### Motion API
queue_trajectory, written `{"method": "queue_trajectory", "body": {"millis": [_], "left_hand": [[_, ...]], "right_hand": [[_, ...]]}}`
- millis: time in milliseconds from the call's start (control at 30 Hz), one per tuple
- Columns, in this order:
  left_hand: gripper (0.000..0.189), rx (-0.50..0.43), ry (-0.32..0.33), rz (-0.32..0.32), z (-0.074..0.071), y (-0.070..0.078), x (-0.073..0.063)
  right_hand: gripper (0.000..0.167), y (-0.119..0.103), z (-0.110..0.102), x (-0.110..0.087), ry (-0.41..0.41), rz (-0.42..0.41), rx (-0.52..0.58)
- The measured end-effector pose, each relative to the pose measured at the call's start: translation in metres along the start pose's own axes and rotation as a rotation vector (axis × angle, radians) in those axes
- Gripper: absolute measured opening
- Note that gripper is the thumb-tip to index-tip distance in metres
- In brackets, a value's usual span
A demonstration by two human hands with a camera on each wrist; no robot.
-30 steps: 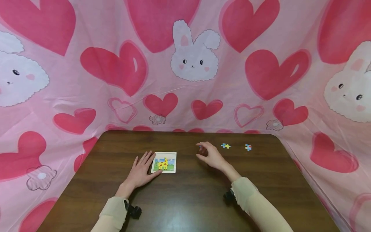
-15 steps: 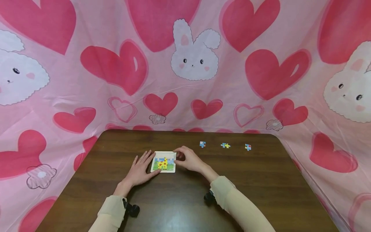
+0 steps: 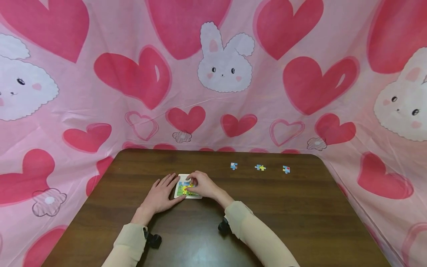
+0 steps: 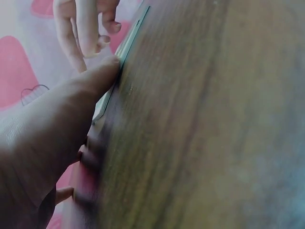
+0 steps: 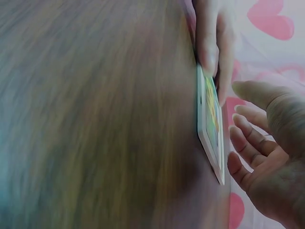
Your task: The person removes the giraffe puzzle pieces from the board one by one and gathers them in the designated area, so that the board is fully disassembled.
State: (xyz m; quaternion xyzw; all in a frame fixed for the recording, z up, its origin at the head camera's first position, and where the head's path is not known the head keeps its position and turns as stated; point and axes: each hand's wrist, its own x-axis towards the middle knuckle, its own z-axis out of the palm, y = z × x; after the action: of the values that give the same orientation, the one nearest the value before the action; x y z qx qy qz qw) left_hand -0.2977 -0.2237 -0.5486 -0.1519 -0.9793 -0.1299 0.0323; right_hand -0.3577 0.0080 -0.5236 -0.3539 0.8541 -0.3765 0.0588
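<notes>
1. The puzzle board (image 3: 183,177) lies flat on the table (image 3: 317,207), left of centre: a thin, squarish slab with a pale rim and rounded corners.
2. Its printed picture (image 3: 181,190) shows a yellow giraffe with red spots on green and blue; a plain pale strip runs along the far side.
3. The left hand (image 3: 159,198) is spread at the board's left side, its thumb resting on the near edge and its other fingers stretched over the wood.
4. The right hand (image 3: 205,186) is over the board's right part, fingers loosely curved and thumb standing apart from them; whether a fingertip touches the board cannot be told.
5. The tabletop is dark brown with streaked wood grain, rounded far corners and a dull shine near the person.
6. Behind and at both sides hangs pink cloth (image 3: 200,96), softly creased, printed with red hearts (image 3: 320,89) and white rabbits (image 3: 225,74).
7. Three jigsaw pieces (image 3: 260,168), knobbed and notched, lie well apart in a row near the far edge, coloured blue with yellow, red or white.
8. Beige sleeves (image 3: 238,215) end at the wrists, each with a small black device (image 3: 154,241).
9. In the head view, the right hand hides part of the giraffe.
</notes>
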Motion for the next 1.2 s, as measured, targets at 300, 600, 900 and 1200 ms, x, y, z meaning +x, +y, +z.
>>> {"method": "queue_trajectory", "body": {"millis": [300,600,900,1200], "left_hand": [[0.093,0.011,0.018,0.013,0.002,-0.001,0.001],[0.094,-0.021,0.017,-0.004,0.003,-0.001,-0.001],[0.093,-0.032,0.007,-0.018,0.004,-0.001,-0.001],[0.093,-0.05,0.012,-0.021,0.004,0.0,-0.003]], "right_hand": [[0.031,0.025,0.027,0.015,0.047,0.022,-0.075],[0.034,0.0,0.027,0.005,0.105,0.158,-0.054],[0.035,-0.001,0.033,0.001,0.147,0.177,-0.031],[0.031,0.001,0.04,-0.002,0.19,0.158,0.001]]}}
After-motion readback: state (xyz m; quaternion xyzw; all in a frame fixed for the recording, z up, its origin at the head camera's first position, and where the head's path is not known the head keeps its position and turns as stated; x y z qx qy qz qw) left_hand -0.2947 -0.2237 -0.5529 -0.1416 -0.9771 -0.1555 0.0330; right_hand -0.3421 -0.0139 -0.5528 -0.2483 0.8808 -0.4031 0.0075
